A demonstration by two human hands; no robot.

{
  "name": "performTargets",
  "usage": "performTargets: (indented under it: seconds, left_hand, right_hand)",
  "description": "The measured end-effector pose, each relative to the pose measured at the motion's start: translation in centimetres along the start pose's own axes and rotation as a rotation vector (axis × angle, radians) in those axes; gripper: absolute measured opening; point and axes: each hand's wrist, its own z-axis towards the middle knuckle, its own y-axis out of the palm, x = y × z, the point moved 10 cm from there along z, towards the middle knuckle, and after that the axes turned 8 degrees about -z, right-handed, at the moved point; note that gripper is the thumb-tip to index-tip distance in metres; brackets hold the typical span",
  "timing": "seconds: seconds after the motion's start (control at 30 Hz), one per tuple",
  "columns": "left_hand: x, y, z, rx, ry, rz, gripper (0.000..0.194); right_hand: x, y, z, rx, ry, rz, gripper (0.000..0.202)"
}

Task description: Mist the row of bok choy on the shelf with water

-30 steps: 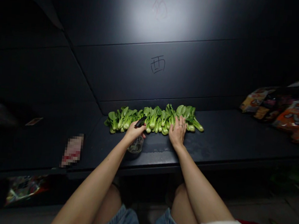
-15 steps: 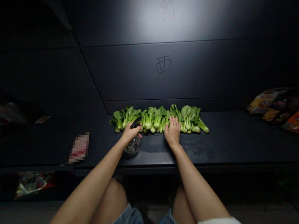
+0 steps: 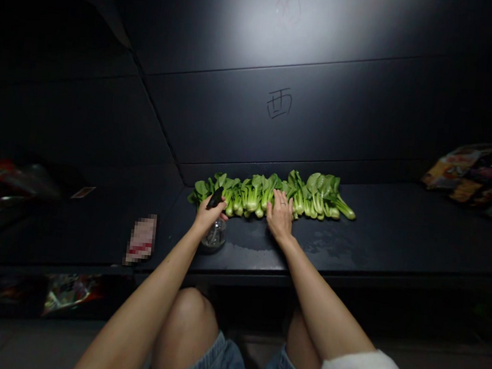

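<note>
A row of leafy green bok choy point(image 3: 251, 195) lies along the back of the dark shelf point(image 3: 380, 230), leaves toward the back panel and pale stems toward me. My left hand point(image 3: 209, 213) is wrapped round the neck of a clear spray bottle point(image 3: 214, 236) with a black trigger head, in front of the row's left end. Flat on the stems near the middle rests my right hand point(image 3: 281, 215), fingers stretched out and a ring on one of them. It covers part of the bok choy beneath.
Colourful snack bags point(image 3: 466, 172) lie at the far right of the shelf. To the left are a pixelated packet point(image 3: 142, 238), a small card point(image 3: 83, 192) and blurred red packaging point(image 3: 7, 178). More packets point(image 3: 70, 292) show on a lower level. Water wets the shelf's front.
The view has shifted slightly, so the scene sits further right. My right hand has moved a little left along the bok choy. The spray bottle has moved slightly left in my left hand.
</note>
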Motion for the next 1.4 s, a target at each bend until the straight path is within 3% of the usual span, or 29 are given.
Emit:
performTargets:
  seconds: [0.4,0.77,0.97,1.23,1.4]
  left_hand:
    - [0.5,-1.8,0.3,0.034,0.105,-0.015,0.035]
    - [0.2,-0.6,-0.6,-0.125,0.086,-0.108,0.056]
    - [0.5,-1.4,-1.2,-0.142,0.152,-0.048,0.056]
    - [1.4,-3.0,-2.3,0.038,0.217,0.015,0.027]
    - [2.0,-4.0,-2.2,0.106,0.22,0.066,0.023]
  right_hand:
    - [-1.2,1.1,0.0,-0.033,-0.025,0.025,0.051]
    - [-1.8,1.6,-0.1,-0.04,-0.039,0.043,0.053]
    - [-1.7,1.5,-0.4,-0.033,-0.057,0.032,0.052]
    - [-2.3,1.6,-0.7,-0.048,-0.068,0.025,0.054]
    - [-2.5,1.5,-0.6,-0.041,-0.078,0.024,0.052]
